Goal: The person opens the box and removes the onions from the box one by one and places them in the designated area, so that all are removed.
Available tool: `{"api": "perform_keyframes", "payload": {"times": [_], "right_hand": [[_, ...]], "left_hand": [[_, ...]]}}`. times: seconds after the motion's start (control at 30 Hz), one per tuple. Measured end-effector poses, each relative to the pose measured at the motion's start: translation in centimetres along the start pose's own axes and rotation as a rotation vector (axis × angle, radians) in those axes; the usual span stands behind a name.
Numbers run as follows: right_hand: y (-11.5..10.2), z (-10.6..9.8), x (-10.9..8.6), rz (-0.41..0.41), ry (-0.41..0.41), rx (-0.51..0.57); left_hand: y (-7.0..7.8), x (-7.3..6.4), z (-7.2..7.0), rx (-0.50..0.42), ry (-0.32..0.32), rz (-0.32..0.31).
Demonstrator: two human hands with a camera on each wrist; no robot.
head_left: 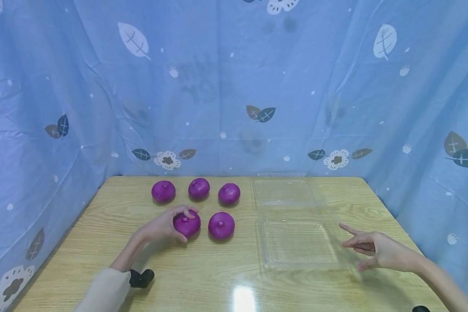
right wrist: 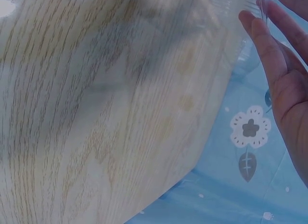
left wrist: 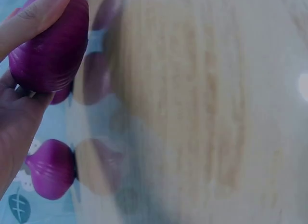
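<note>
In the head view my left hand (head_left: 161, 225) grips a purple onion (head_left: 187, 225), thumb on one side and fingers on the other. The left wrist view shows the thumb across this onion (left wrist: 53, 50), with the fingers partly hidden behind it. Right beside it sits another purple onion (head_left: 221, 225). A clear plastic clamshell box (head_left: 300, 245) lies with its lid (head_left: 284, 192) folded back. My right hand (head_left: 386, 251) hovers just right of the box, fingers loosely extended, holding nothing. In the right wrist view its fingers (right wrist: 272, 55) appear near the box's clear edge; contact cannot be made out.
Three more purple onions stand in a back row: a left one (head_left: 163, 191), a middle one (head_left: 199, 189) and a right one (head_left: 229, 193). The wooden table (head_left: 203, 277) ends at a blue patterned curtain (head_left: 218, 86) behind and at both sides.
</note>
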State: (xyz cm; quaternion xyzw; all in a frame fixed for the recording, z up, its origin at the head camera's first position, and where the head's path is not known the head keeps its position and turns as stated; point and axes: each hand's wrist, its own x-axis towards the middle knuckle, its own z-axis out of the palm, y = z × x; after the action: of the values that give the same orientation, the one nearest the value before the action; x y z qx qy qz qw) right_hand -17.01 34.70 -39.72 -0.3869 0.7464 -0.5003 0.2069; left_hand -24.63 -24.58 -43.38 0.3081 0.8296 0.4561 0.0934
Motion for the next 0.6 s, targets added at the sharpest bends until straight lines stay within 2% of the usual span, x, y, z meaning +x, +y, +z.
{"api": "perform_keyframes", "payload": {"times": [0.13, 0.27, 0.5, 0.6], "right_hand": [[0.1, 0.0, 0.0, 0.004, 0.000, -0.004], [0.1, 0.0, 0.0, 0.002, -0.002, -0.004], [0.1, 0.1, 0.0, -0.001, 0.009, -0.001], [0.1, 0.1, -0.1, 0.001, 0.005, 0.007]], "left_hand": [[-0.3, 0.2, 0.3, 0.005, 0.005, -0.029], [-0.4, 0.5, 0.5, -0.004, 0.019, -0.017], [-0.4, 0.8, 1.2, 0.112, 0.000, 0.016], [-0.2, 0.6, 1.3, 0.116, 0.004, 0.038]]}}
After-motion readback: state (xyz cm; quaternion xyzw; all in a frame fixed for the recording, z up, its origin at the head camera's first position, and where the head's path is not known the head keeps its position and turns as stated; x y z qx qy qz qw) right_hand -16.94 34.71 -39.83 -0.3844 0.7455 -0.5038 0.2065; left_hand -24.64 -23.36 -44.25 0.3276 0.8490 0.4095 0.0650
